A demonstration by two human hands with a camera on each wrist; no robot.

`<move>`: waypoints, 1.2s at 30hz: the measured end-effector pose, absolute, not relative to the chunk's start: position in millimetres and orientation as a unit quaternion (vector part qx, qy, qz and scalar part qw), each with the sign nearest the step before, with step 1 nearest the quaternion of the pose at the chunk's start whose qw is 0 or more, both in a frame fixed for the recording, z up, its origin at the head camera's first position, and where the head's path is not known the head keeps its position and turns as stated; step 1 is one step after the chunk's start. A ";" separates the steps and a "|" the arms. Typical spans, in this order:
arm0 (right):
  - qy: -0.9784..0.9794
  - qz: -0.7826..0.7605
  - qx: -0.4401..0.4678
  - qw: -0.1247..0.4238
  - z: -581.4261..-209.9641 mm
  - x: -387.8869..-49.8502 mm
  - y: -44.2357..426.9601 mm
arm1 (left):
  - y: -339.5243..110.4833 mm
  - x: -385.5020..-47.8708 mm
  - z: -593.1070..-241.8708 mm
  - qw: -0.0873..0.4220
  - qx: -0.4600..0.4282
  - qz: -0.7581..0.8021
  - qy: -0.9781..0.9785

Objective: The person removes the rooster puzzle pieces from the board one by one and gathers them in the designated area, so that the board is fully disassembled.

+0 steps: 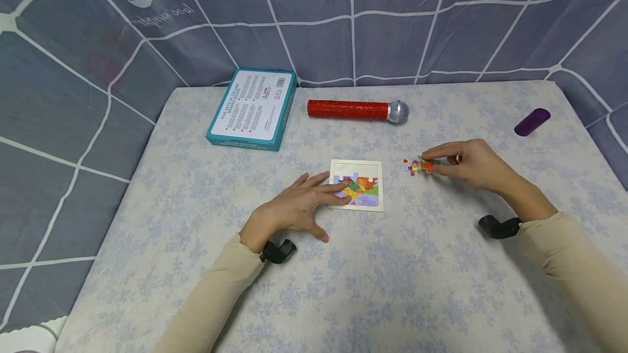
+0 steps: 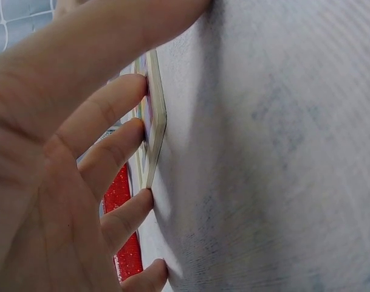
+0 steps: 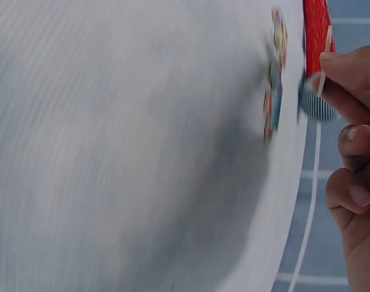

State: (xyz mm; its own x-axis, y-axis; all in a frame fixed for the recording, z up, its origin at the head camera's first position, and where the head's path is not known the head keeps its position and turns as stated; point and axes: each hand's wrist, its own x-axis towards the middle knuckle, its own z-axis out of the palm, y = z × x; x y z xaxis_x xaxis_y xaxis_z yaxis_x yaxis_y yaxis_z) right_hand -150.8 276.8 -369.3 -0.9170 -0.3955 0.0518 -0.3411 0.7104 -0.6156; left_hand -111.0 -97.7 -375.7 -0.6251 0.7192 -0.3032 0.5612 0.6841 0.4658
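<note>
A small jigsaw puzzle in a pale frame (image 1: 355, 165) lies on the table, its lower part filled with colourful pieces and its upper strip bare. My left hand (image 1: 296, 204) rests on it with spread fingers; two fingertips touch the picture in the left wrist view, and the thumb stands off to the side. To the right of the frame, my right hand (image 1: 473, 165) pinches a thin puzzle piece (image 3: 325, 61) between thumb and finger, raised off the table. Several loose puzzle pieces (image 3: 274, 91) lie just beneath it; in the head view the fingers partly hide them.
Behind the puzzle lies a red glittery microphone (image 1: 348, 109) with a silver head. A teal and white box (image 1: 252, 105) is at the back left, and a purple cylinder (image 1: 532, 122) at the back right. A grey grid-patterned curtain (image 1: 319, 42) hangs behind the table.
</note>
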 end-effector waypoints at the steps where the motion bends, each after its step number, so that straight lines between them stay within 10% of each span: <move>1: 0.926 -0.322 -0.193 0.037 -369.3 -149.1 282.8 | -97.5 -111.1 -375.6 0.239 0.361 0.165 0.886; 36: 0.956 -0.211 -0.202 -0.001 -386.8 -142.4 324.9 | -96.9 -110.6 -376.5 0.231 0.365 0.163 0.887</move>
State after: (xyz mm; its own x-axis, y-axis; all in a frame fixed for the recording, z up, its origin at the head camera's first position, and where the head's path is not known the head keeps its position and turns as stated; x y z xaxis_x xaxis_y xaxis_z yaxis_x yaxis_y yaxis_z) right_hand -142.4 324.9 -386.8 -0.9181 -0.3867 0.0871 -0.3874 0.8290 -0.4033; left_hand -110.6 -96.9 -376.5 -0.6273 0.7225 -0.2907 0.5718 0.6807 0.4579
